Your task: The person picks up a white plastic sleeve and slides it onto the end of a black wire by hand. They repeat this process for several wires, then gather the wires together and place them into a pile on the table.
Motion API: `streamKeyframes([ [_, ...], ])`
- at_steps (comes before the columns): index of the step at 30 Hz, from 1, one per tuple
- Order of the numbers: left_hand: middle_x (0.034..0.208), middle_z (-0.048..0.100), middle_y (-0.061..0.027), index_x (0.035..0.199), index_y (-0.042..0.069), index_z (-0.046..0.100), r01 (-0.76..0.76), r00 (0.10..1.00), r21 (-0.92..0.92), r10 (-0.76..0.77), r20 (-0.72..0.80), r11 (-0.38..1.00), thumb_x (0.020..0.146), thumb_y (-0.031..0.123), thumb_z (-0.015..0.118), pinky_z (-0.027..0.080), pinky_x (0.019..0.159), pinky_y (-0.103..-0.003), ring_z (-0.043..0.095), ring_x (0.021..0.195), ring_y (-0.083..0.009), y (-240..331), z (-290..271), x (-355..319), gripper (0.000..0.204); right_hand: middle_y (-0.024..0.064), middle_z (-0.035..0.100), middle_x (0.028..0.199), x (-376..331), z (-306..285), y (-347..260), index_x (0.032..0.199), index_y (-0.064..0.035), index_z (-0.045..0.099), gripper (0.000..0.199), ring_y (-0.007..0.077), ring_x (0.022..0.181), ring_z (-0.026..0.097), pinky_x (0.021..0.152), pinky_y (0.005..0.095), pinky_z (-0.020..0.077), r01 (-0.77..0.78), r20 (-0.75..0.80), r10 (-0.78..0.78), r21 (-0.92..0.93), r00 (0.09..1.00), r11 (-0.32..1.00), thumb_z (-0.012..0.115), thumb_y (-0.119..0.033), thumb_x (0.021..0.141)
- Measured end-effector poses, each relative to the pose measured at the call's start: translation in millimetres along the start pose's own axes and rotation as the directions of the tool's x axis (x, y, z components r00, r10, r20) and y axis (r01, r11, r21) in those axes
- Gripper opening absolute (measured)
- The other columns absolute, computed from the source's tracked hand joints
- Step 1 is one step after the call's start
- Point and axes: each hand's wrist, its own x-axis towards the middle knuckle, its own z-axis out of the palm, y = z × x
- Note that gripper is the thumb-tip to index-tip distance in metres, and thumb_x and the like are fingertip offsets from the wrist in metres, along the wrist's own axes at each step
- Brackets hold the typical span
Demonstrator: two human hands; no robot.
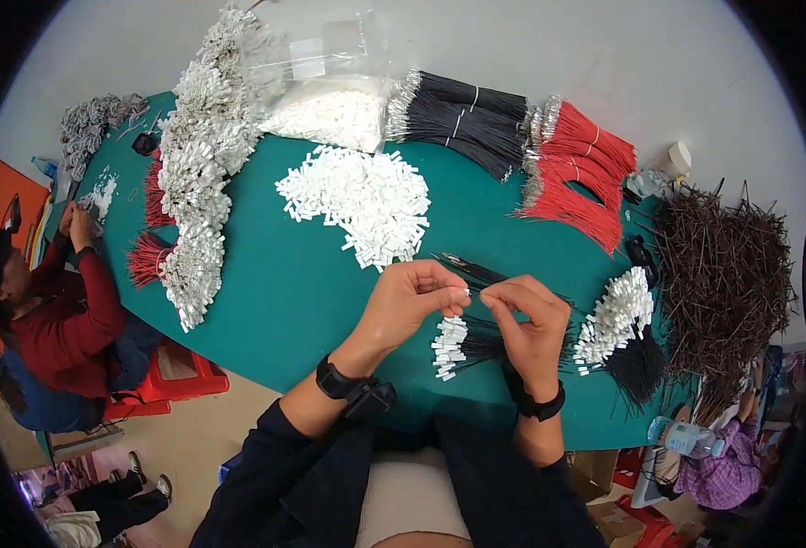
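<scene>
Above the near side of the green table [284, 292], my left hand [403, 306] is closed in a pinch on a small white plastic connector housing [466, 291]. My right hand [532, 331], close beside it, pinches a thin black wire, mostly hidden by the fingers. The two fingertips almost meet, and whether the wire's end sits inside the housing is too small to tell. Just below the hands lies a little bunch of black wires with white connectors [449, 347]. Behind them rest loose black wires [476, 271]. A loose heap of white housings [362, 196] spreads farther back.
A clear bag of white pieces [330, 114], black wire bundles [462, 119] and red wire bundles [585, 151] line the back. Finished-looking connector wires [615, 315] and tangled brown wires [722, 274] lie right. Connector bundles [197, 183] stretch along the left, near a seated person [74, 310].
</scene>
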Motion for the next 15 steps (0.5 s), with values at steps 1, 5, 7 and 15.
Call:
streamKeyframes([
  [1, 0.088, 0.074, -0.0111, 0.101, -0.004, 0.071, -0.004, 1.000, 0.002, 0.004, -0.003, 1.000, 0.093, 0.001, 0.070, 0.056, 0.071, -0.025, 0.070, 0.077, -0.0143, -1.0, 1.0, 0.0, 0.009, 0.0074, 0.070, 0.080, 0.4, 0.0, -0.2, 0.090, 0.0012, 0.074, 0.010, 0.0137, 0.069, 0.063, 0.059, 0.0265, 0.0456, 0.002, -0.001, -0.002, 0.000, 1.000, 1.000, 0.074, 0.006, 0.081],
  [5, 0.089, 0.074, -0.0110, 0.101, -0.003, 0.071, -0.004, 1.000, -0.020, 0.004, -0.017, 1.000, 0.094, 0.002, 0.070, 0.056, 0.071, -0.025, 0.070, 0.077, -0.0141, -4.5, 4.1, -1.9, 0.009, 0.0079, 0.070, 0.081, -1.9, -0.2, -1.9, 0.090, 0.0011, 0.074, 0.010, 0.0141, 0.069, 0.063, 0.060, 0.0268, 0.0462, 0.044, 0.005, -0.044, -0.018, 0.999, 0.999, 0.074, 0.006, 0.081],
  [7, 0.090, 0.074, -0.0112, 0.101, -0.003, 0.070, 0.009, 1.000, -0.069, -0.011, -0.021, 0.998, 0.095, 0.003, 0.069, 0.056, 0.071, -0.025, 0.070, 0.077, -0.0142, -6.3, 4.9, -1.8, 0.009, 0.0079, 0.070, 0.081, -3.5, 1.2, -0.6, 0.090, 0.0011, 0.074, 0.010, 0.0142, 0.069, 0.063, 0.060, 0.0269, 0.0463, 0.041, -0.003, -0.041, -0.013, 0.999, 0.999, 0.073, 0.006, 0.081],
  [15, 0.090, 0.074, -0.0114, 0.101, -0.002, 0.070, 0.039, 0.999, -0.159, -0.041, -0.010, 0.987, 0.097, 0.006, 0.069, 0.056, 0.073, -0.027, 0.070, 0.078, -0.0149, -16.2, 12.5, -2.5, 0.009, 0.0064, 0.068, 0.080, -3.6, 2.6, 0.5, 0.090, 0.0014, 0.073, 0.008, 0.0119, 0.068, 0.059, 0.059, 0.0257, 0.0434, -0.044, -0.027, 0.047, 0.085, 0.999, 0.995, 0.074, 0.005, 0.083],
])
